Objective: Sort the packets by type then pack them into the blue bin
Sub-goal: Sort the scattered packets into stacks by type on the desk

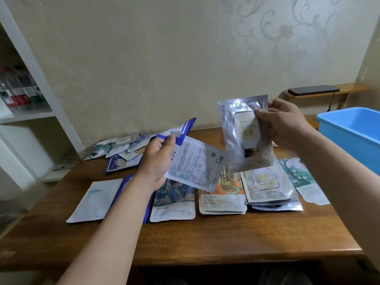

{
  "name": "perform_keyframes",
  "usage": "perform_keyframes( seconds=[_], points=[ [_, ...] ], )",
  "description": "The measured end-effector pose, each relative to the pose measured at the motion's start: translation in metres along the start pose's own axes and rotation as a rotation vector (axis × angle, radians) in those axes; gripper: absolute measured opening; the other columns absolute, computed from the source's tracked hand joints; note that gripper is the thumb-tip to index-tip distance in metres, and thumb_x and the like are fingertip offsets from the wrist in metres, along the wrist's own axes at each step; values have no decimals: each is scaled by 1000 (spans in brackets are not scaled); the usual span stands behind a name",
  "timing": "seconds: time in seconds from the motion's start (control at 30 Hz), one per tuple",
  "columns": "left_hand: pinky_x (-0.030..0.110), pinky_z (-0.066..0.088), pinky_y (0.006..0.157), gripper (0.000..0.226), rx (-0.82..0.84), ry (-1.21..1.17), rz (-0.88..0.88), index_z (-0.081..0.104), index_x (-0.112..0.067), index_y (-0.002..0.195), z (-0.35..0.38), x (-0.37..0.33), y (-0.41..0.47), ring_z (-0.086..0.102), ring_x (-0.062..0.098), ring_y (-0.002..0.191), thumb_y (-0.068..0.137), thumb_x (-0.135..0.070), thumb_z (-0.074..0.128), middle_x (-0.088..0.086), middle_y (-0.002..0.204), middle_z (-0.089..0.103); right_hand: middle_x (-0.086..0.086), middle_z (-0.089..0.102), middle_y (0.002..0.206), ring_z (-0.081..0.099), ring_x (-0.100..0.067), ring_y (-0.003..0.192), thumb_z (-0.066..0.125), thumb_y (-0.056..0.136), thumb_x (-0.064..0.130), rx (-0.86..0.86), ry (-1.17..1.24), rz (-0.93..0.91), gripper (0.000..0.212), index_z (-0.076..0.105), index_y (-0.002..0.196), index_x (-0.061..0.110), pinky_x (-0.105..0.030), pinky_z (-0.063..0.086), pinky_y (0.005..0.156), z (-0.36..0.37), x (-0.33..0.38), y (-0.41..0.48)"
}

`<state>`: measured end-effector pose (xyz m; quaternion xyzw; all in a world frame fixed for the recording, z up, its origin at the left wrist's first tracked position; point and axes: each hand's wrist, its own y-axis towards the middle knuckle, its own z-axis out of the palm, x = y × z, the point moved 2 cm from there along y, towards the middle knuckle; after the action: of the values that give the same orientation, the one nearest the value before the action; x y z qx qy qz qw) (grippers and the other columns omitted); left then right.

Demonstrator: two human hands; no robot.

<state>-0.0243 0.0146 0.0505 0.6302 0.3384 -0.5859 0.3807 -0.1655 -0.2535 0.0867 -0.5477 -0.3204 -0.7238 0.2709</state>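
The left hand (pixel 159 159) grips a white packet (pixel 195 163); the right hand (pixel 281 124) pinches a silver packet (pixel 246 136) above its matching pile (pixel 269 194), blue bin (pixel 353 128) at right. Slick foil could slip onto the orange pile (pixel 223 196).

Shiny foil packet (pixel 246 136), glossy plastic bin (pixel 353 128), polished wooden table (pixel 205 239)

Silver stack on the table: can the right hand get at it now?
Likely yes: the right hand, gripping a silver packet, is over the silver stack; only that packet hangs between.
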Motion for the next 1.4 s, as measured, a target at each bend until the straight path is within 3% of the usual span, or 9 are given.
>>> perform_keyframes(
  seconds=[0.17, 0.43, 0.57, 0.73, 0.83, 0.93, 1.13, 1.23, 1.4],
  points=[
    [48, 52, 81, 27, 7, -5, 7, 60, -11, 100, 7, 3, 3, 71, 32, 91, 108, -34, 50, 14, 96, 76, -9, 63, 72, 61, -23, 65, 53, 93, -13, -12, -141, -41, 30, 60, 80, 13, -36, 52, 65, -15, 2, 5],
    [50, 52, 83, 25, -16, -19, -5, 60, -15, 93, 11, 9, 5, 70, 33, 91, 107, -33, 51, 9, 89, 76, 0, 52, 65, 45, -16, 60, 41, 79, -15, 273, -1042, -268, 34, 58, 72, 13, -15, 32, 45, 14, 6, -3],
    [47, 54, 81, 24, -28, -11, 4, 60, -16, 92, 7, 10, 6, 72, 29, 88, 107, -32, 51, 6, 87, 77, 10, 50, 79, 51, -18, 80, 48, 76, -10, 470, -1394, -420, 33, 56, 63, 20, -32, 44, 68, 28, -25, -12],
    [49, 55, 82, 26, -46, 28, 0, 59, -17, 90, 1, 15, 5, 73, 26, 85, 108, -33, 50, 2, 81, 78, -2, 56, 120, 53, -16, 104, 58, 90, 3, 649, -1584, -421, 19, 69, 80, 16, -30, 52, 79, 29, -77, -32],
    [49, 57, 82, 26, -42, 53, -18, 61, -16, 93, -1, 19, 6, 74, 29, 90, 107, -36, 51, 6, 89, 78, -2, 56, 125, 54, -16, 97, 57, 86, -2, 716, -1589, -307, 24, 65, 77, 19, -20, 40, 62, 25, -99, -43],
    [43, 57, 76, 27, -48, 57, -22, 60, -13, 97, -1, 21, 7, 75, 30, 92, 107, -36, 51, 8, 92, 78, -2, 56, 128, 59, -26, 109, 60, 89, 9, 675, -1501, -255, 23, 71, 102, 23, -32, 50, 79, 18, -107, -48],
    [44, 55, 79, 27, -46, 42, -22, 57, -16, 89, 5, 19, 4, 74, 24, 83, 108, -34, 50, 2, 81, 78, -12, 19, 165, 16, -39, 151, 30, 99, 64, 289, -1761, 60, 70, 19, 157, 27, -59, 20, 118, 4, -117, -54],
    [47, 55, 81, 28, -34, 55, -25, 55, -15, 88, 11, 19, 2, 74, 25, 83, 108, -35, 50, 1, 78, 77, -9, 3, 170, 0, -39, 155, 12, 94, 74, 341, -1770, 109, 81, 4, 161, 28, -65, 7, 120, -3, -128, -56],
    [51, 55, 85, 26, -32, 48, -23, 56, -16, 89, 15, 19, 1, 73, 27, 85, 108, -33, 50, 1, 78, 77, -2, 4, 171, -1, -30, 157, 17, 96, 72, 488, -1752, -30, 79, 7, 161, 29, -60, 4, 123, -11, -128, -57]
  ],
)
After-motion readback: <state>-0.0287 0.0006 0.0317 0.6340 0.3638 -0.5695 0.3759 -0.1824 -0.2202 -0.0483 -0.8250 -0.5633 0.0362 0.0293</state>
